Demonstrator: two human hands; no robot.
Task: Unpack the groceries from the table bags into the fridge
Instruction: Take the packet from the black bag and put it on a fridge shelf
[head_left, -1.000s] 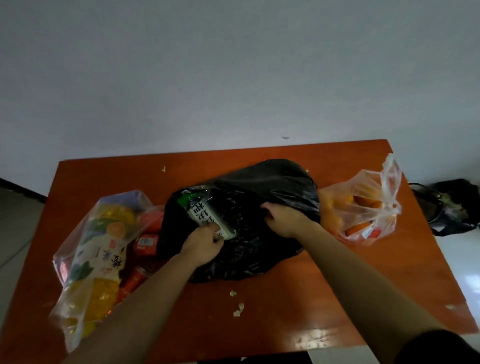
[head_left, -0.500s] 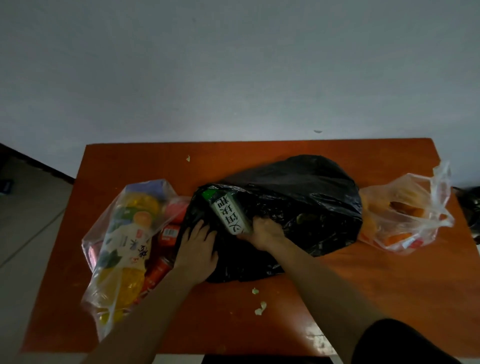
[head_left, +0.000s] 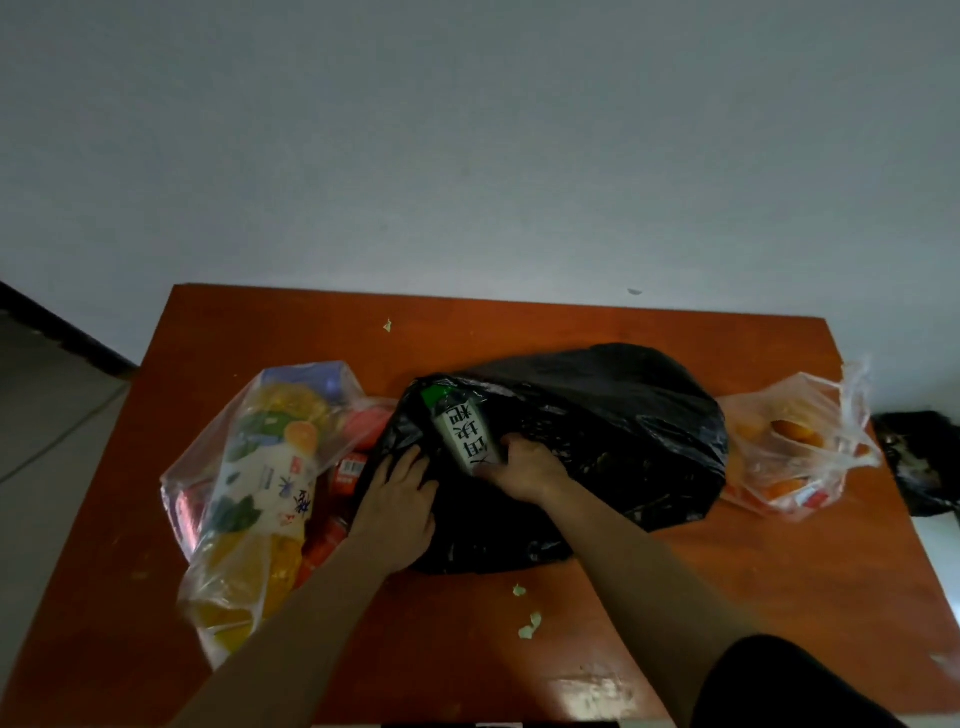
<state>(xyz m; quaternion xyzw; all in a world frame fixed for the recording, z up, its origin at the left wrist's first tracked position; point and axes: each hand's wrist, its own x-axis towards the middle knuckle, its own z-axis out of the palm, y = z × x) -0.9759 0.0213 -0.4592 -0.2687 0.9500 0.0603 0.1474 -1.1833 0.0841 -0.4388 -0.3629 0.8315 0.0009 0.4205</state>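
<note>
Head view: right hand wrapped round white-and-green printed drink carton at mouth of crumpled black plastic bag, mid-table; left hand spread flat on bag, likely pinning it for the pull

On the orange-brown table, the right hand grips the lower end of a white carton with a green top at the mouth of the black plastic bag. The left hand lies flat on the bag's left edge. 2 clear bags flank it: drinks left, oranges right.
</note>
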